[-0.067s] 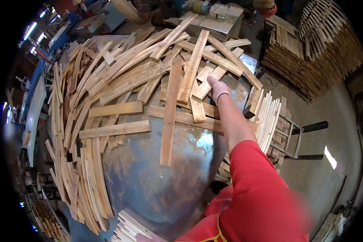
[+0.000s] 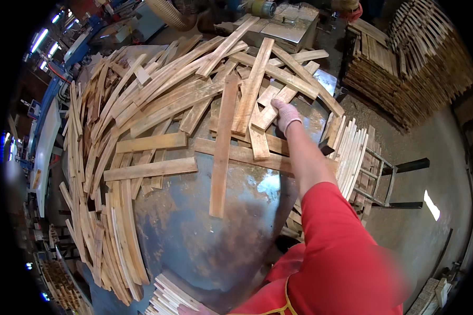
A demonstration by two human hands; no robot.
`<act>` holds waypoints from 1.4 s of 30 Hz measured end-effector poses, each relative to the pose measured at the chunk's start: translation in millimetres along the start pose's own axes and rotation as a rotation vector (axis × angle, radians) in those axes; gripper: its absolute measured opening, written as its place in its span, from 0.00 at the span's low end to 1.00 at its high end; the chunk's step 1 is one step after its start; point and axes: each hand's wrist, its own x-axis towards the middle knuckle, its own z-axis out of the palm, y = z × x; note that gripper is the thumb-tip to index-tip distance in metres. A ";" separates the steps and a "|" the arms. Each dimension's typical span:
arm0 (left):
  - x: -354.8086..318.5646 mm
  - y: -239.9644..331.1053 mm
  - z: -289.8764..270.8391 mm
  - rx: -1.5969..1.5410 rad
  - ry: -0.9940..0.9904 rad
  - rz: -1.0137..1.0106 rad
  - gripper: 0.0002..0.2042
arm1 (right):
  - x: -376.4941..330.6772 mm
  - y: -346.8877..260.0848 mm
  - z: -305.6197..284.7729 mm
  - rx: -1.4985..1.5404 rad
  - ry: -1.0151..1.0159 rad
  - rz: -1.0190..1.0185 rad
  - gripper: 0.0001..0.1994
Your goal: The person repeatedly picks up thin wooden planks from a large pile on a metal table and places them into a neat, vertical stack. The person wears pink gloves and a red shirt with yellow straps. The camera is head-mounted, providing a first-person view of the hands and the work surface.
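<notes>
My right hand [image 2: 287, 116], in a pale glove, reaches to the far right of the pile. Its fingers close on the edge of a short wooden slat [image 2: 272, 111], which lies slantwise among other slats. At the lower edge my left hand [image 2: 193, 310] shows only in part. Its fingers lie over a bundle of thin pale wooden strips [image 2: 165, 294] and appear to grip it; the rest of the hand is cut off. A long brown board [image 2: 224, 152] lies lengthwise left of my right hand, across other slats.
Many loose slats [image 2: 157, 110] cover the far and left parts of the metal table [image 2: 194, 247]. Pale strips [image 2: 349, 152] lie by a metal frame [image 2: 376, 178] on the right. A tall wood stack [image 2: 399, 79] stands far right. A machine [image 2: 286, 29] stands behind the pile.
The view has shifted very slightly. My right hand stays at the same slat, its wrist a touch lower; the slats look unmoved.
</notes>
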 end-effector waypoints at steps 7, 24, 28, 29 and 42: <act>-3.6 -0.1 0.0 -0.028 0.020 -0.042 0.46 | -77.8 -36.1 17.1 -0.002 -0.211 -0.246 0.19; -22.2 -52.7 -6.9 -0.033 0.033 0.110 0.41 | -495.4 134.9 -68.2 -0.807 -0.777 0.138 0.27; -13.4 -54.1 0.1 -0.236 0.040 0.177 0.40 | -626.4 159.8 -98.4 -1.195 -1.150 0.215 0.29; -14.6 -46.3 -1.9 -0.315 0.044 0.205 0.39 | -647.1 174.7 -109.3 -1.207 -1.326 0.210 0.29; -28.5 -28.7 -5.4 -0.016 0.104 0.263 0.40 | -313.9 86.2 130.3 -0.050 -0.619 0.348 0.06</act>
